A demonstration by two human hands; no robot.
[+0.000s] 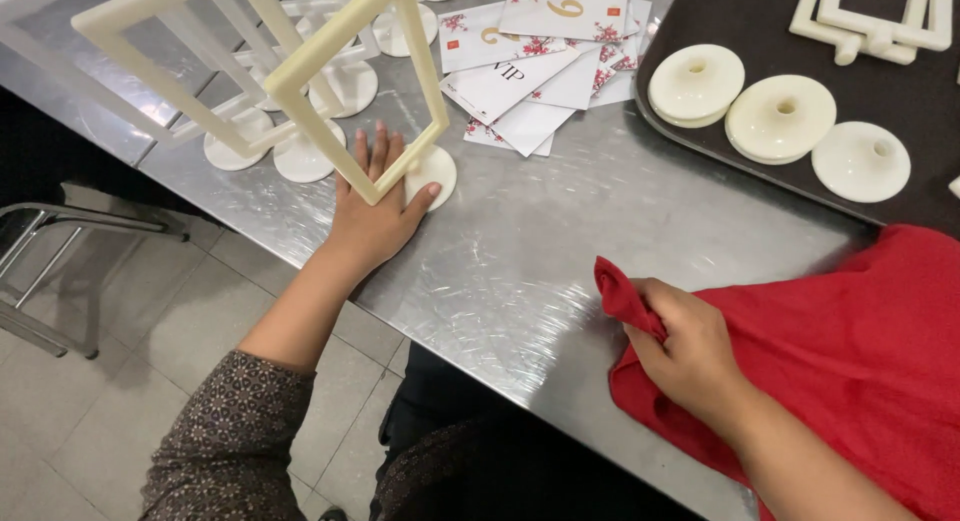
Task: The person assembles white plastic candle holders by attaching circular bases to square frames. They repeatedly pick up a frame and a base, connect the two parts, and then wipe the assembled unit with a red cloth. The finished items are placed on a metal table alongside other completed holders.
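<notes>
My left hand (375,211) lies flat on the steel table (540,251), fingers spread, thumb touching the round cream base (436,171) of an upright cream frame stand (350,81). My right hand (685,346) is closed around a bunched corner of a red cloth (860,341) that is spread over the table's right side.
More cream frame stands (160,51) on round bases (240,141) stand at the far left. White cards (540,51) with red floral print lie in a loose pile at the back. A dark tray (700,21) holds three round cream bases (780,116) and frames (870,21). A chair (40,271) stands on the tiled floor.
</notes>
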